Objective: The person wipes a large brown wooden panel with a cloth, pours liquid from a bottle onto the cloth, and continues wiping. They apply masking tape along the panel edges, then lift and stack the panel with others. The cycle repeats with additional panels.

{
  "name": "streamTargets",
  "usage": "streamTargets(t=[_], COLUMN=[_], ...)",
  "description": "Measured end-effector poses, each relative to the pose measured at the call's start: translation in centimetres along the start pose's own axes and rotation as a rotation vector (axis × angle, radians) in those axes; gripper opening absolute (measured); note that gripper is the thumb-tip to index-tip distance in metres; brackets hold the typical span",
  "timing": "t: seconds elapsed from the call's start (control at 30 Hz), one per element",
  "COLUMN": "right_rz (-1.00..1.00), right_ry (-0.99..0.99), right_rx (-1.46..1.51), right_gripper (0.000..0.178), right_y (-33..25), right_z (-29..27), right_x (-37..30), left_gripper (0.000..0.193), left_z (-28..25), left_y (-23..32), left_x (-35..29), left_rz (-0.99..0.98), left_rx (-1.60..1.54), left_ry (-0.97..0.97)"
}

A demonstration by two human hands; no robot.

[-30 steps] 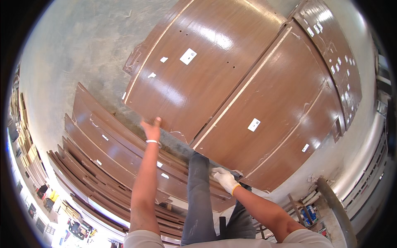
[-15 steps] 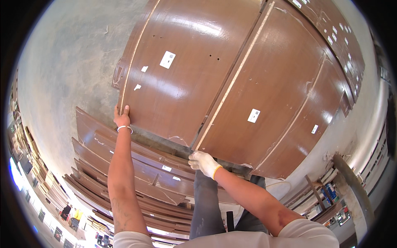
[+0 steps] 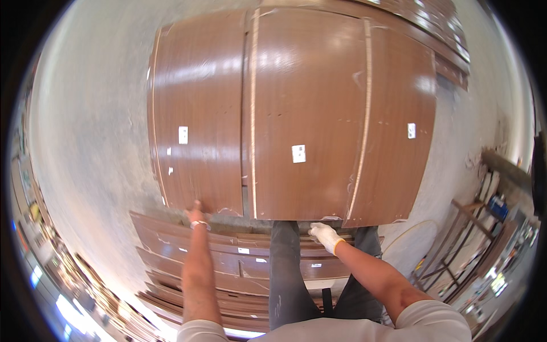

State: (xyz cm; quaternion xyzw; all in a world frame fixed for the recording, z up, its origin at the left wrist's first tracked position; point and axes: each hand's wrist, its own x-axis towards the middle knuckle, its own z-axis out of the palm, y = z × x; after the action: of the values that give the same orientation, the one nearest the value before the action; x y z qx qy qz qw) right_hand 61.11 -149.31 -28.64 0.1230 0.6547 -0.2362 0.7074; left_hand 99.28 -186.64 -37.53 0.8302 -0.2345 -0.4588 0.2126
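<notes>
A brown panel (image 3: 208,91) with white labels lies flat on the left. Beside it, across a narrow gap, is a middle brown panel (image 3: 307,102) with a pale left edge. A third brown panel (image 3: 396,114) lies against that one on the right. My bare left hand (image 3: 196,213), with a white band at the wrist, is at the left panel's near edge, blurred, fingers apart. My right hand (image 3: 326,235), in a white glove, hovers just below the middle panel's near edge, fingers loosely bent and nothing visible in them.
More brown boards (image 3: 211,259) are stacked close around my legs. A metal-framed stand (image 3: 456,239) with a blue item is at the right. Further panels (image 3: 416,20) lie at the far right. Grey floor (image 3: 97,125) stretches along the left.
The view has turned, so the panels now appear straighter. My left hand has left the left panel's near-left corner for its near edge. My right hand has come off the middle panel's corner.
</notes>
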Motion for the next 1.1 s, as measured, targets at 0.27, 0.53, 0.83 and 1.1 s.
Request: streamTargets(t=[0.27,0.53,0.83,1.1], right_rz=[-0.198,-0.291,-0.629,-1.307], right_ry=[0.170,-0.022,1.018,1.799], right_rx=[0.054,0.911,0.784,0.630], right_gripper=[0.058,0.018,0.031,0.038], right_y=[7.3,20.3,35.2,37.8], right_z=[-11.6,-28.2,-53.0,-52.0], right_x=[-8.2,-15.8,-37.6,-76.4], left_gripper=[0.024,0.022,0.023,0.026], left_z=[9.8,13.7,28.8,44.2], left_y=[-8.5,-10.5,-18.0,-19.7], left_x=[-15.9,-40.8,-69.8,-85.8], left_rz=[-0.132,0.002,0.552,0.534], left_rx=[0.789,0.695,1.401,1.422], left_ry=[-0.476,-1.062,-1.214,-1.508])
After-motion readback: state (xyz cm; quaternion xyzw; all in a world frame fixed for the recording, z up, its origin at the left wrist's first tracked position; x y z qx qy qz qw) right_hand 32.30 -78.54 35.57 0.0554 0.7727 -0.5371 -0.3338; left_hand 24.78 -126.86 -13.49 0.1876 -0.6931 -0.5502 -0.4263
